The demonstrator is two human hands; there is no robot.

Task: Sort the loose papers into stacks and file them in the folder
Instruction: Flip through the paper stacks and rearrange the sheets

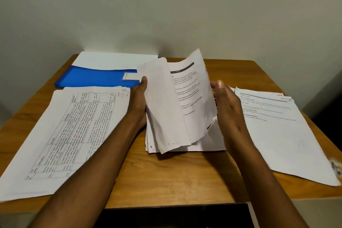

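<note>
**Mid-sort: centre pile being thumbed through**

Left hand (140, 98) pinches a few raised sheets (162, 109) at their left edge, thumb on top, bending them up & back so the printed page (190, 94) beneath can be read. Right hand (227, 105) steadies that page's right edge; fingers look closed on it, tho the far side is hidden. Unsorted pile (209, 144) lies flat under both, mid-desk (166, 176).

Sorted stacks sit either side, prob. by type: table-form stack (61, 135) left, text-form stack (277, 131) right. Blue folder (92, 78) waits at back left, white sheets (114, 60) partly under/behind it. Filing not yet begun.
</note>
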